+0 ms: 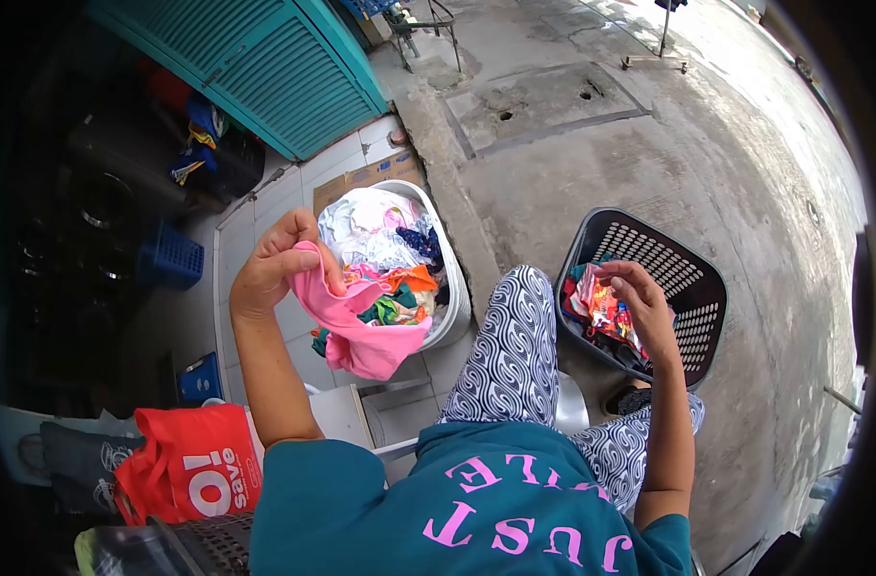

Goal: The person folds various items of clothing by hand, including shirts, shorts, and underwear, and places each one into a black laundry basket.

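My left hand (280, 264) is closed on a pink garment (366, 331), which hangs down in front of a white laundry tub (450, 288). The garment's exact kind cannot be told. Crumpled clothes (366, 226) in white, orange, green and dark blue fill the tub. On the other side, my right hand (646, 305) hovers over a dark plastic laundry basket (704, 331), its fingers loosely curved and apart with nothing visible in them. Below it, a small pile of red and multicoloured clothes (603, 309) lies in the basket, partly hidden by the hand.
Left of me stand a red shopping bag (193, 470) and a dark grey bag (78, 466). A blue basket (174, 254) sits in the shaded area near a teal louvred door (284, 82). A raised concrete ledge (448, 182) separates the tiles from the concrete floor (524, 178).
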### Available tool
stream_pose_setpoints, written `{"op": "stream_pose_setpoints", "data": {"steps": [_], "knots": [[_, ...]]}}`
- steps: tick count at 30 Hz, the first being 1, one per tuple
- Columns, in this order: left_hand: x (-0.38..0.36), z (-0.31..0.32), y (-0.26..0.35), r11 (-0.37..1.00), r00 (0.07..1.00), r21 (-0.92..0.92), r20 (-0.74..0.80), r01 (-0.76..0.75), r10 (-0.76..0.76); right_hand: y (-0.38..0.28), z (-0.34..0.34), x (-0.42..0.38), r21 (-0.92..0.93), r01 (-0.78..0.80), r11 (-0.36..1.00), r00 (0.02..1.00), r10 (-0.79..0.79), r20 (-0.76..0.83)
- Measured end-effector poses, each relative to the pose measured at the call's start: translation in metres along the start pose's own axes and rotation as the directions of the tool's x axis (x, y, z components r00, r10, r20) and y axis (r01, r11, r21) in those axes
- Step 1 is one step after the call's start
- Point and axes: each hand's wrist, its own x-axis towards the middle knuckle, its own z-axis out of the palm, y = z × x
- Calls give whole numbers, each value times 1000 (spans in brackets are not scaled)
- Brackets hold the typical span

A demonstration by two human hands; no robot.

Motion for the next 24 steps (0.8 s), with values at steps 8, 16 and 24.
{"op": "stream_pose_setpoints", "data": {"steps": [8,16,24], "knots": [[62,98,46,865,834,-218,241,-451,496,-81,74,25,-186,418,889,832,-294,470],[101,82,45,777,810,-245,-276,-580,518,-30,-19,16,-572,111,812,993,-68,96],[177,111,-47,911,844,325,-385,-254,373,-54,-37,28,477,90,874,977,15,-211]]}}
